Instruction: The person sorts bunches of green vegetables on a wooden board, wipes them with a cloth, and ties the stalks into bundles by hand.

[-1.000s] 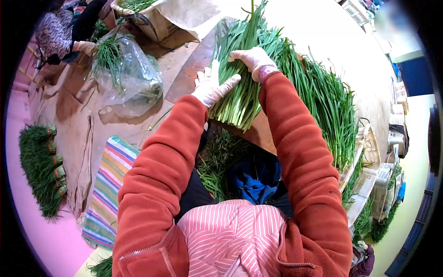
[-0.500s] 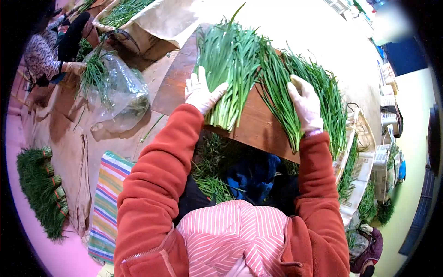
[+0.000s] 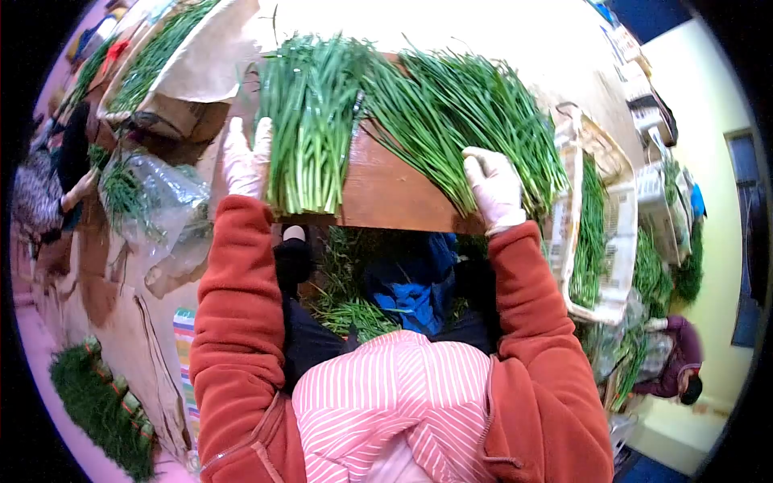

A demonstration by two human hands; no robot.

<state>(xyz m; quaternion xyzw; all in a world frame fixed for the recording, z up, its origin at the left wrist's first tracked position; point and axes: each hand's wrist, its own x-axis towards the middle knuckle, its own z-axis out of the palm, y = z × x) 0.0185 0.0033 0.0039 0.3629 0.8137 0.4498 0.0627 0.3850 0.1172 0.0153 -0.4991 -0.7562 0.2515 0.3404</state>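
My gloved left hand [image 3: 246,157] stands at the left side of a bunch of green garlic chives [image 3: 310,145]. Its thumb and fingers are apart, with the thumb against the outer leaves. The bunch lies with its pale stem ends towards me on a brown wooden board [image 3: 390,189]. On the right, a second, looser pile of garlic chives [image 3: 475,109] fans out over the board. My gloved right hand [image 3: 494,185] is at the near stems of this pile, with its fingers bent around some of them. The fingertips are partly hidden among the leaves.
A white plastic crate [image 3: 620,266] with more greens stands right of the board. A clear plastic bag [image 3: 165,197] lies at left, near a person's hand [image 3: 80,189]. Tied bundles [image 3: 101,410] lie at lower left. Another person [image 3: 680,354] is at lower right.
My left hand has moved from on top of the left bunch to its outer left side. The right hand's fingers have curled in at the stems. The view has shifted to the right.
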